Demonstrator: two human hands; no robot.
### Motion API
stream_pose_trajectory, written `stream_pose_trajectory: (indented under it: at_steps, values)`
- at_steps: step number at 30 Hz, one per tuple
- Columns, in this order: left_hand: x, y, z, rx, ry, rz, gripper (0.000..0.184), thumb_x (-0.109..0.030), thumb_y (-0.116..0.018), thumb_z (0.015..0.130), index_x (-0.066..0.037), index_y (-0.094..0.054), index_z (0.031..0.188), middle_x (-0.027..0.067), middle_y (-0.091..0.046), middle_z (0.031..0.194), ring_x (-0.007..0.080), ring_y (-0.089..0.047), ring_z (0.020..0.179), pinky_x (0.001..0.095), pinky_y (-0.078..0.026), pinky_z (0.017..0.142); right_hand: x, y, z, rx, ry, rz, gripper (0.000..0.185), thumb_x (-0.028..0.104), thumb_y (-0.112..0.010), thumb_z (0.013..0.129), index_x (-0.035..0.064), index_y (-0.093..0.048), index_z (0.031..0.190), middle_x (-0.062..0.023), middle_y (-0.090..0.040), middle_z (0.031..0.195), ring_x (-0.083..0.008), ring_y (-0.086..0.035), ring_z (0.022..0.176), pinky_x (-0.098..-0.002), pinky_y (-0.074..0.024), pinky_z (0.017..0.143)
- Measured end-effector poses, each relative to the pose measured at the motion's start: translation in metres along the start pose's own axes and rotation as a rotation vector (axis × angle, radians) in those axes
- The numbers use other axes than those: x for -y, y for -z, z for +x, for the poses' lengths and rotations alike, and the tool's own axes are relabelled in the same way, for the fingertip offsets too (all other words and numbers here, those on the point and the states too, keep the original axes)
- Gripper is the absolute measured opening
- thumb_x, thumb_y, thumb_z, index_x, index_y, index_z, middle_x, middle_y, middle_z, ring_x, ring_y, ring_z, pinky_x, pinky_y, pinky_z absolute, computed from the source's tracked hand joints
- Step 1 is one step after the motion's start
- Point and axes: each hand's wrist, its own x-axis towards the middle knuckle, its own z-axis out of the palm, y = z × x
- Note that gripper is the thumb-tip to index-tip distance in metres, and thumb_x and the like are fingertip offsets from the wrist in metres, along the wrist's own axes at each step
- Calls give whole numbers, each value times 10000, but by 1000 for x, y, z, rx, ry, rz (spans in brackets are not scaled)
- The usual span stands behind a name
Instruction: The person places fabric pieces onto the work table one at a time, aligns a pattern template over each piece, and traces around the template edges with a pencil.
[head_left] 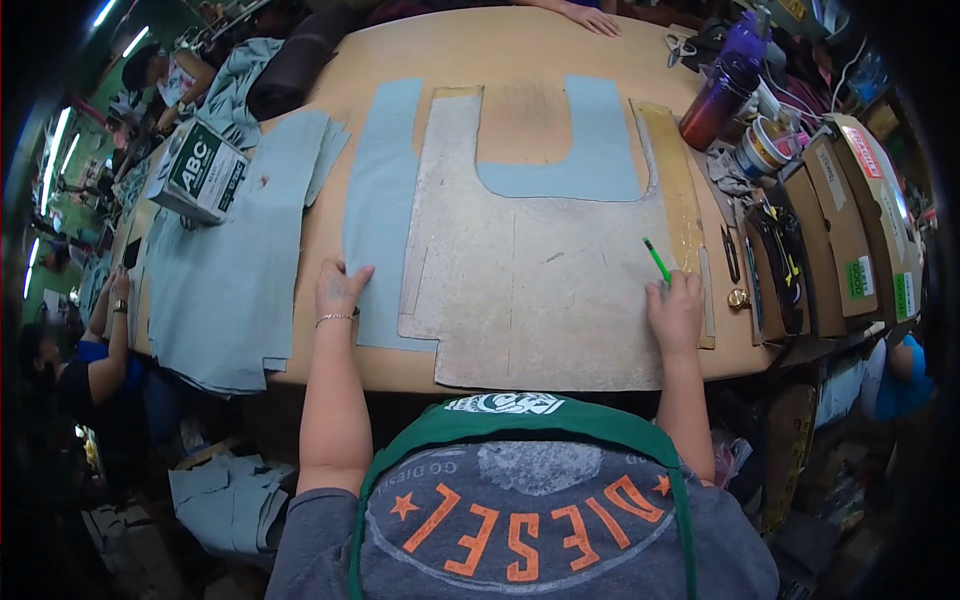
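A worn, pale grey template (540, 270) with a deep U-shaped cutout lies flat on the table in front of me. Beneath it is a light blue fabric piece (378, 200), showing along the template's left side and inside the cutout. My left hand (340, 290) rests at the fabric's left edge, thumb spread away from the other fingers, which partly fold out of sight. In my right hand (676, 310) is a green pencil (656, 259), its dark end pointing up and left over the template. That hand rests near the template's right edge, beside a yellowish taped strip (680, 190).
Stacked blue fabric (235, 290) lies on the left under an ABC can (200, 172). A dark fabric roll (295, 65) is behind it. On the right stand a purple bottle (720, 85), a tool box (778, 265) and cardboard boxes (840, 235). Another person's hand (593, 18) touches the far edge.
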Motion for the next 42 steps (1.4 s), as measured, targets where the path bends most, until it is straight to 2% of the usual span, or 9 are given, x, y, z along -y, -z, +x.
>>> stream_pose_trajectory:
  at_steps: [5,10,12,15,26,28,30,33,42]
  values:
    - [2,-5,0,59,-101,-125,388,-319,-669,655,51,-572,718,216,-596,741,324,-585,720,384,-444,651,28,-15,1,6,82,43,280,164,-658,699,2,-538,894,-155,-473,900,-327,-470,868,-409,-403,759]
    - [18,-18,16,74,-49,-307,330,-266,-659,693,8,-552,843,142,-601,771,220,-582,665,352,-463,595,43,-33,5,-57,104,-34,237,166,-629,723,10,-526,869,-169,-479,873,-342,-468,844,-428,-397,736]
    - [-9,-15,3,177,214,-967,383,-222,-654,704,28,-522,962,154,-594,836,253,-576,687,391,-470,637,39,-45,4,-133,139,-88,229,174,-605,741,12,-511,873,-179,-483,863,-360,-466,835,-446,-386,729]
    - [-22,-23,7,449,322,-959,516,-209,-678,714,53,-450,1096,170,-552,1018,256,-554,912,382,-459,769,39,-56,4,-186,138,-173,235,199,-581,765,4,-502,871,-190,-489,853,-374,-471,823,-459,-378,731]
    - [-40,88,23,714,-117,-2076,203,-112,-587,758,6,-564,922,89,-601,808,175,-597,757,300,-504,660,45,-63,17,-143,-147,-313,354,342,-536,793,-9,-550,838,-223,-536,870,-379,-496,884,-462,-377,801]
    - [-13,120,43,113,-435,-1913,144,-167,-540,757,-42,-582,815,84,-579,778,173,-578,699,289,-491,631,44,-62,14,-134,-164,-344,365,347,-535,792,-15,-553,830,-228,-539,870,-376,-500,885,-461,-379,798]
    - [38,187,59,131,-701,-1966,156,-167,-457,798,-85,-569,725,63,-565,737,155,-571,688,281,-487,645,37,-67,20,-119,-157,-373,379,360,-527,794,-16,-555,839,-232,-544,883,-382,-503,892,-462,-385,794]
    - [137,265,66,-307,-807,-1851,220,-262,-445,773,-70,-484,874,99,-501,886,197,-508,823,323,-445,727,27,-72,25,-128,-177,-391,413,386,-512,797,-18,-555,869,-231,-552,893,-389,-508,886,-463,-397,785]
    - [440,401,-121,-1656,-348,-832,833,-546,-408,698,-24,-229,1323,208,-309,1334,323,-322,1226,450,-322,973,24,-69,35,-1,-288,-428,495,461,-492,790,-12,-567,916,-231,-567,934,-375,-524,902,-458,-401,800]
